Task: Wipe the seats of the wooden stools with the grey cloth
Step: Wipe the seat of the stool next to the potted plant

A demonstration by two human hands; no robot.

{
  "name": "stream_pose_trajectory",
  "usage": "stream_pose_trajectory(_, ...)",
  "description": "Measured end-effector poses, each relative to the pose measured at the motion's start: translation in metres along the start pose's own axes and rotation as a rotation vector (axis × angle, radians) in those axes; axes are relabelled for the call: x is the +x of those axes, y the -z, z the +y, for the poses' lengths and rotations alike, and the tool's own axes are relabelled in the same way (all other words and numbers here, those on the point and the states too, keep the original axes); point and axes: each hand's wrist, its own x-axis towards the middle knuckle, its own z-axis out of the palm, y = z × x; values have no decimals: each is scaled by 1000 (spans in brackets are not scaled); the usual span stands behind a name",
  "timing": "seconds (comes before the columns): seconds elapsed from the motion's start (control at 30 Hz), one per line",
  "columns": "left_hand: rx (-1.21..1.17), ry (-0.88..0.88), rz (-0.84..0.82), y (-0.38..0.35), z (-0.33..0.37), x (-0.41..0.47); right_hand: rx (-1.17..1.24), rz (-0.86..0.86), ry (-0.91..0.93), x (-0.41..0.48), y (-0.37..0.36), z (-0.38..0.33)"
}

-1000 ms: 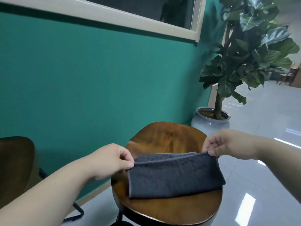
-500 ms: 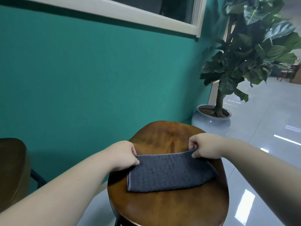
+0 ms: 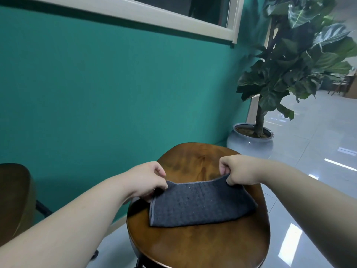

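Grey cloth [image 3: 201,205]: folded, lying on the wooden stool [image 3: 202,246] seat
Left hand [image 3: 148,178]: fingers pinching its far left corner
Right hand [image 3: 239,170]: fingers pinching the far right corner, lifted a bit

Grey cloth [image 3: 201,205]: a second ago held up as a wide band across the lower middle of the frame; now folded flatter on the stool seat [image 3: 202,246], far edge alone lifted.
Left hand [image 3: 148,178]: shifted right and up, pinching the far left corner.
Right hand [image 3: 241,170]: moved left from the seat's right edge, pinching the far right corner.
Hands: now nearer together.
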Motion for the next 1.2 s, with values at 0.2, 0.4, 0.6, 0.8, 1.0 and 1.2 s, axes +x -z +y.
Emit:
stream_pose_trajectory(0.2, -40, 2, 143, -2, -8, 7, -142, 225, 170, -21, -8, -42)
stream_pose_trajectory(0.4, -75, 54, 185, 0, -12, 12, -114, 173, 555, -65, -46, -134)
stream_pose_trajectory(0.6, -55, 56, 202, 1, -8, 7, -162, 182, 690, -59, -62, -167)
stream_pose_trajectory(0.8, -227, 57, 171, -8, 14, 10, -72, 232, 604, -61, -42, -134)
stream_pose_trajectory(1.0, -501, 21, 64, -48, 61, 21, 92, 336, 274, -84, -29, -64)
stream_pose_trajectory(1.2, -554, -6, -67, -98, 92, 35, 90, 346, -30, -109, -42, -5)
